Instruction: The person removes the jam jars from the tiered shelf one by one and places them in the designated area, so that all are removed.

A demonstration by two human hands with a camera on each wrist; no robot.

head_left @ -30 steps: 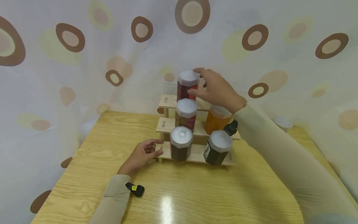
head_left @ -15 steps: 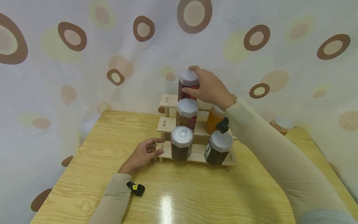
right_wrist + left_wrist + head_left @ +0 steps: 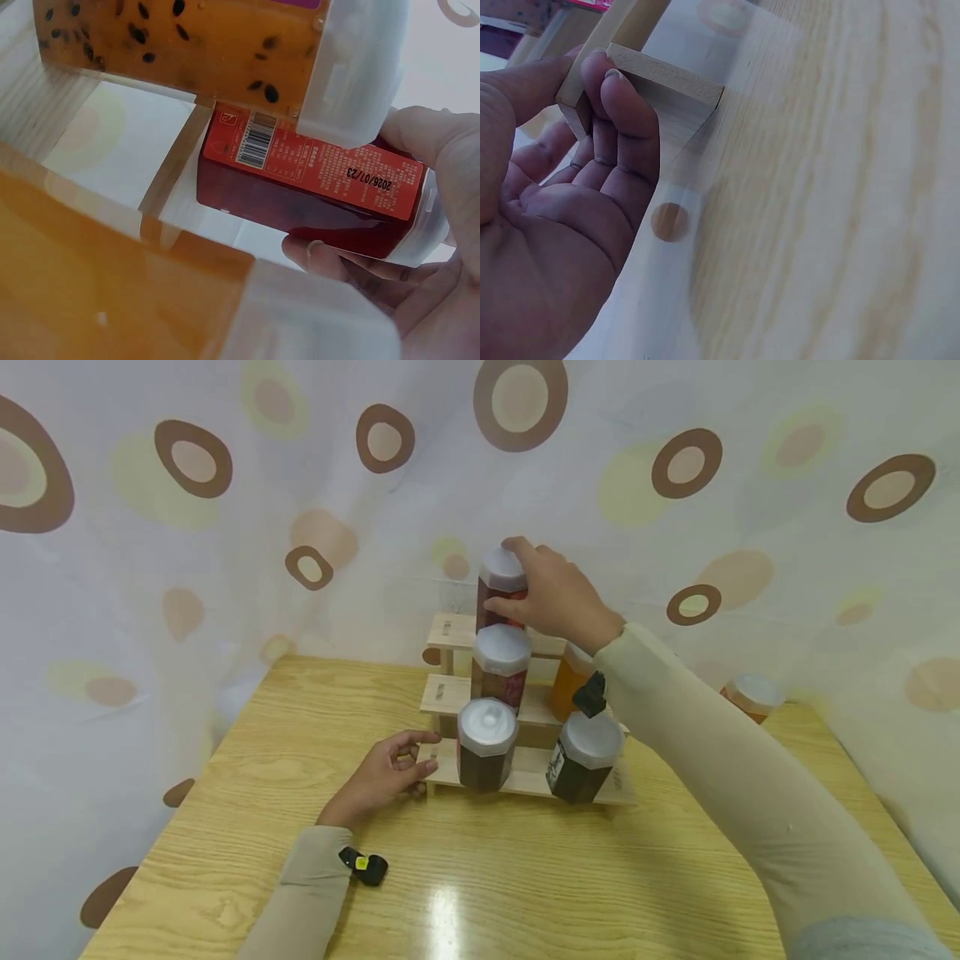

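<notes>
A three-tier wooden display rack point(image 3: 447, 695) stands on the table with octagonal jars on its steps. On the top step is a dark red jar point(image 3: 491, 600) with a frosted white lid. My right hand point(image 3: 561, 593) grips this jar near its lid from the right, thumb in front. The right wrist view shows its red label point(image 3: 330, 161). My left hand point(image 3: 378, 779) holds the left end of the bottom step; in the left wrist view its fingers point(image 3: 626, 105) curl around the wooden board's end point(image 3: 660, 71).
The middle step bears a purple-labelled jar point(image 3: 498, 681) and an orange jar point(image 3: 567, 689). Two dark jars, left point(image 3: 483, 764) and right point(image 3: 576, 775), stand on the bottom step. Another jar point(image 3: 752, 695) is at the back right of the table point(image 3: 375, 893). A patterned curtain point(image 3: 420, 502) hangs behind.
My right hand has moved left onto the top jar and now grips it, where it was just beside it with fingers spread. My left hand stays at the rack's end.
</notes>
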